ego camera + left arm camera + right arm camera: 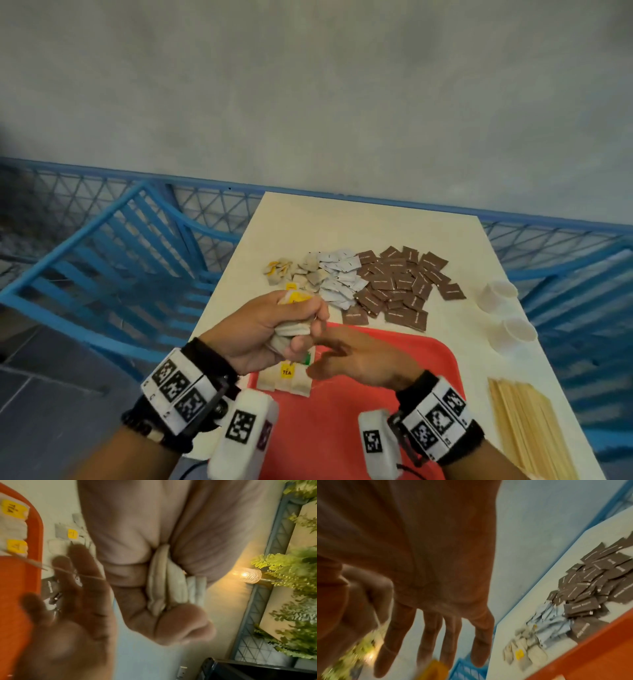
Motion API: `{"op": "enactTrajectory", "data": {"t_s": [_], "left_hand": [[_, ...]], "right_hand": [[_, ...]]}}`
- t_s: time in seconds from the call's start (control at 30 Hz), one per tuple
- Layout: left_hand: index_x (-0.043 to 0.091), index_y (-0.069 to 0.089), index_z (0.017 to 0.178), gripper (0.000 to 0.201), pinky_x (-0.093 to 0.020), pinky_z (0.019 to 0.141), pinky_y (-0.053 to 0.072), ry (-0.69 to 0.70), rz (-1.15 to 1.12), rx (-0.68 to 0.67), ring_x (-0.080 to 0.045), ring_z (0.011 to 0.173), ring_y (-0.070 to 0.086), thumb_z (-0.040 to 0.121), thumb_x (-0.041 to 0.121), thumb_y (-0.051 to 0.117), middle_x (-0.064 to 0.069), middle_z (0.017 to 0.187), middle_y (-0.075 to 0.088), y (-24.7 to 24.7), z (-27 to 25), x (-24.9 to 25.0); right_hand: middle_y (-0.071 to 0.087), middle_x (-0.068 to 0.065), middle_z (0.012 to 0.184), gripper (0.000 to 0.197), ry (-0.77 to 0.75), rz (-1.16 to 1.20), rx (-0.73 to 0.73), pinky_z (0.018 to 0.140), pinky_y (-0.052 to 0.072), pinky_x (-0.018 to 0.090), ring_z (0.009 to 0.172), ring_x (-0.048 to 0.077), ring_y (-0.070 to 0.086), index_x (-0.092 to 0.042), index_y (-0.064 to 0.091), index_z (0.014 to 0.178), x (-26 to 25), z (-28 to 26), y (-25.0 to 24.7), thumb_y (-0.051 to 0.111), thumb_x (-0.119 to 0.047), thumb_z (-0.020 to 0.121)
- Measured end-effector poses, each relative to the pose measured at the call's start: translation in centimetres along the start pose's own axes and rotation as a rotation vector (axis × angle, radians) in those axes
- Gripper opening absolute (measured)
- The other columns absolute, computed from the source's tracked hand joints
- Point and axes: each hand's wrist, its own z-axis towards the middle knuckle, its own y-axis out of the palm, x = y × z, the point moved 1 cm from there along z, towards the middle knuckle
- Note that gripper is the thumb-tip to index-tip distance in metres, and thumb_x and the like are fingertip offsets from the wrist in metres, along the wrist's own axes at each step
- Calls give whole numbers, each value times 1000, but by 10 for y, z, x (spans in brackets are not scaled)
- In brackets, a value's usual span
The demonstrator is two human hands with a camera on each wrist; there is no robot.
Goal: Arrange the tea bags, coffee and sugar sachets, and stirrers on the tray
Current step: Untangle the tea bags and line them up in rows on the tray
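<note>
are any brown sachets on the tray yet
No, the tray holds only tea bags; the brown sachets lie on the table beyond it.

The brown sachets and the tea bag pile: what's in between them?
In the head view, a heap of white sachets lies between the brown sachets and the tea bags.

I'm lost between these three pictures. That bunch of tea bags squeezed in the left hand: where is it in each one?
Head view: bunch of tea bags in the left hand, just left of centre, above the red tray.
Left wrist view: centre, squeezed in the fist.
Right wrist view: I can't make it out; the right hand fills the frame.
Shared landmark: the red tray, left edge and lower right.
</note>
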Motion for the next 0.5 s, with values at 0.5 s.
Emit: {"op": "enactTrajectory", "data": {"t_s": [0.5], "left_hand": [[2,65,81,33,-16,30,40,-15,-452,161,-10,44,49,66,13,92,-13,86,62,-37,-41,-54]], "right_hand": [[55,4,79,42,-164,319,209,60,42,25,68,18,51,-7,73,108,-12,-54,18,43,-34,99]]}}
